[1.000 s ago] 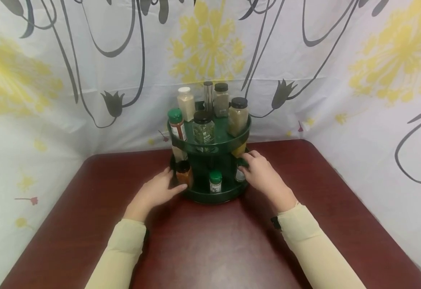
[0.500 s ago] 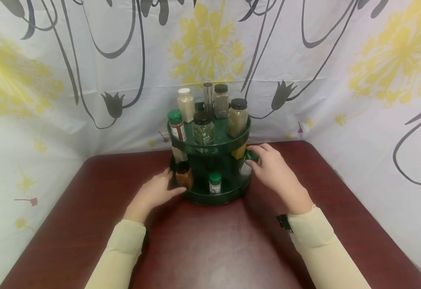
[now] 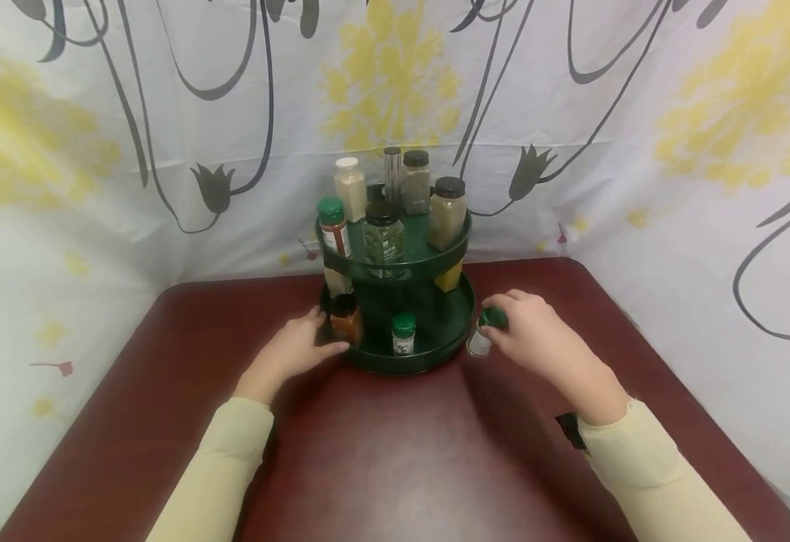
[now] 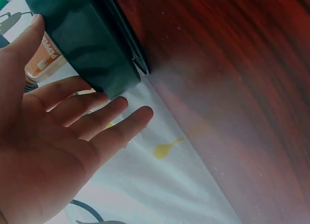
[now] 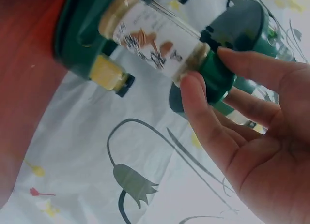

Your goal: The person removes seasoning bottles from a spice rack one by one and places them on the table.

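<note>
My right hand (image 3: 537, 331) pinches a spice jar (image 5: 150, 42) by its green cap (image 5: 218, 76), fingers and thumb around the lid. In the head view the jar is just right of the lower tier of a green two-tier lazy Susan (image 3: 402, 365), tilted. A white label covers much of its side. My left hand (image 3: 290, 350) is at the left side of the lower tier, fingers extended along its rim and thumb in front. Beside that thumb stands an orange spice jar (image 3: 346, 324) with a dark lid. A small green-capped jar (image 3: 404, 339) stands at the tier's front.
The upper tier carries several jars, including a herb jar (image 3: 384, 245), a tan jar (image 3: 448, 218) and a green-capped bottle (image 3: 334, 229). A yellow jar (image 3: 448, 278) sits on the lower tier, right. The dark red table (image 3: 395, 452) meets a patterned cloth (image 3: 253, 248) behind.
My right hand has drawn the green-capped spice jar off the lower tier to the right, outside the rim. The left hand stays at the lazy Susan's left side.
</note>
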Action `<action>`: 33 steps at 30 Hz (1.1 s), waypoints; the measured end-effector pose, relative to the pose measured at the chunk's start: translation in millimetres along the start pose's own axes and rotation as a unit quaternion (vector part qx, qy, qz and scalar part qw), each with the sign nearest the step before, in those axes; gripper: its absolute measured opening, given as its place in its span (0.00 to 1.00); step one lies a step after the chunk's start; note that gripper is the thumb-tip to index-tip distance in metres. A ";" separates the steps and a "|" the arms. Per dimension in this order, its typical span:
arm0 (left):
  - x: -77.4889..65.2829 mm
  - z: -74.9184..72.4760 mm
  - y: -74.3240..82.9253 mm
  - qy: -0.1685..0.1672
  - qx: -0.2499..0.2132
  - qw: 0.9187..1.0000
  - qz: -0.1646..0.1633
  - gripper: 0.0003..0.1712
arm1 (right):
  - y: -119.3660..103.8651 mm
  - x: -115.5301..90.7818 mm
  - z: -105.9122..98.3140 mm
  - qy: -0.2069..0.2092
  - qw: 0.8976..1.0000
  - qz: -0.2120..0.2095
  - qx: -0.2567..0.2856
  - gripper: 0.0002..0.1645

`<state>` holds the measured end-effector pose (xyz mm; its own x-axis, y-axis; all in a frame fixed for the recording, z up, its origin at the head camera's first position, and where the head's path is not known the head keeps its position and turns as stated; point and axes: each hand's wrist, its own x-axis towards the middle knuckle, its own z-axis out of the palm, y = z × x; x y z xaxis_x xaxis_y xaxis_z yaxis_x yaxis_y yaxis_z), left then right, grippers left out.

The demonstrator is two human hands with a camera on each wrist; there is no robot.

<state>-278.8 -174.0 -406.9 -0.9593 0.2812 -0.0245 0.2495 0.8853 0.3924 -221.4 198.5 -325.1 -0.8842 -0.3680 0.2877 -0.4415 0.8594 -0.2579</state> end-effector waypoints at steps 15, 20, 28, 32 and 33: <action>0.0 5.6 -4.1 0.012 0.003 1.000 -0.004 0.55 | 18.6 -16.3 30.6 -0.078 0.997 -0.015 -0.026 0.21; -1.6 3.1 0.0 0.006 0.032 0.999 0.010 0.53 | 18.5 -15.4 28.9 -0.074 0.997 -0.017 -0.034 0.22; -14.0 1.7 2.5 -0.009 0.032 0.999 0.027 0.48 | 10.9 -18.8 19.3 -0.079 0.991 0.011 -0.105 0.21; -17.3 1.9 4.2 -0.001 0.043 0.998 0.044 0.43 | -0.7 -13.7 12.8 -0.069 0.989 0.021 -0.130 0.27; -17.9 1.4 5.3 0.004 0.049 0.998 0.049 0.42 | -4.9 -10.7 11.1 -0.064 0.989 0.021 -0.131 0.27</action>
<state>-260.1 -173.8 -405.7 -0.9309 0.3649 0.0167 0.3527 0.8861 0.3007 -211.5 194.3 -337.2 -0.9203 -0.3578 0.1581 -0.3646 0.9311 -0.0150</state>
